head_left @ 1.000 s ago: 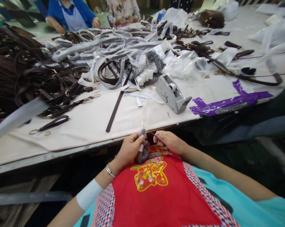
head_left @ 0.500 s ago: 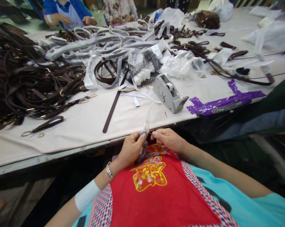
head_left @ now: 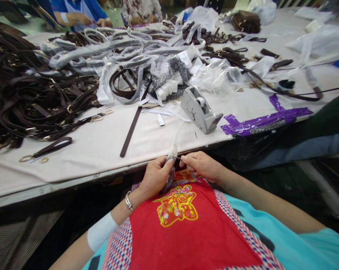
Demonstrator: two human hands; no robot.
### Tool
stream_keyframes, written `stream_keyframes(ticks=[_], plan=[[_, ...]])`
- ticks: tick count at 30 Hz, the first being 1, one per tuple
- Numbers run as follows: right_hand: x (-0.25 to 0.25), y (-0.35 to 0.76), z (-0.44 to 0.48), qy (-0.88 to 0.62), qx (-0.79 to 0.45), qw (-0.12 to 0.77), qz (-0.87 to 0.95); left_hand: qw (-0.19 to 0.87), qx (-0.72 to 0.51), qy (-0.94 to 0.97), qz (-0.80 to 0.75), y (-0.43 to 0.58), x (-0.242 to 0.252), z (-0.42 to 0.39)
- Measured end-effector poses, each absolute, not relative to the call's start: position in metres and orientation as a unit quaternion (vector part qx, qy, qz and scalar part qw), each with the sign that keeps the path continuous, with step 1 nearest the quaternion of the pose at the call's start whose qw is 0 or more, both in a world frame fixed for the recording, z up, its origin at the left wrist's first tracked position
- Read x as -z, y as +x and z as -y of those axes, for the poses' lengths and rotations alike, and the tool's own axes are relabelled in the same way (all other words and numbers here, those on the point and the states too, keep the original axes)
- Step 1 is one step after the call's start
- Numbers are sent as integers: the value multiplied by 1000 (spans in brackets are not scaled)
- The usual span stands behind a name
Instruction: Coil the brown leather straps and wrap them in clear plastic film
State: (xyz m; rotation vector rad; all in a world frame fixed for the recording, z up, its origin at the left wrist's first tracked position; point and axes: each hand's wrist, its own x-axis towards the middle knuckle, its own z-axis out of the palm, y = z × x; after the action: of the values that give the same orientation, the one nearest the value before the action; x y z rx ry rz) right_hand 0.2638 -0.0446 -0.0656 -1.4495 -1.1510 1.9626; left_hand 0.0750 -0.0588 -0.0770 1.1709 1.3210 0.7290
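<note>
My left hand (head_left: 155, 176) is closed around a dark brown strap (head_left: 169, 179) wrapped in clear plastic, held over my red apron just below the table edge. A thin clear plastic strip (head_left: 175, 144) rises from its top end. My right hand (head_left: 200, 165) is closed in a pinch at that top end, fingertips touching the left hand's. What the right fingers pinch is too small to make out.
A grey tape dispenser (head_left: 199, 110) stands on the white table (head_left: 102, 142) just beyond my hands. A single brown strap (head_left: 131, 129) lies flat nearby. A big heap of brown straps (head_left: 31, 93) fills the left, wrapped straps (head_left: 116, 48) the middle. Purple tape (head_left: 265, 120) is at right. Other people (head_left: 79, 15) work across the table.
My hands have stayed together at the strap's top end, with the left hand closing lower over the strap. The view has shifted slightly.
</note>
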Motion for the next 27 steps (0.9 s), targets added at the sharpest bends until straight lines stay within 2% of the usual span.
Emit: stream_keyframes(ticks=[6, 11, 16, 22, 24, 27], plan=[[66, 263, 42, -533, -707, 207, 416, 553, -310, 520, -573, 76, 80, 60], [69, 261, 41, -510, -728, 211, 408, 573, -293, 538, -544, 76, 82, 59], [71, 258, 39, -504, -722, 217, 422, 538, -290, 570, -549, 78, 77, 59], [76, 251, 36, -546, -632, 228, 500, 523, -293, 583, -548, 82, 74, 59], [74, 249, 35, -540, -623, 239, 514, 527, -296, 577, -549, 82, 76, 59], [69, 252, 33, -495, -686, 300, 442, 553, -304, 536, -561, 79, 83, 60]])
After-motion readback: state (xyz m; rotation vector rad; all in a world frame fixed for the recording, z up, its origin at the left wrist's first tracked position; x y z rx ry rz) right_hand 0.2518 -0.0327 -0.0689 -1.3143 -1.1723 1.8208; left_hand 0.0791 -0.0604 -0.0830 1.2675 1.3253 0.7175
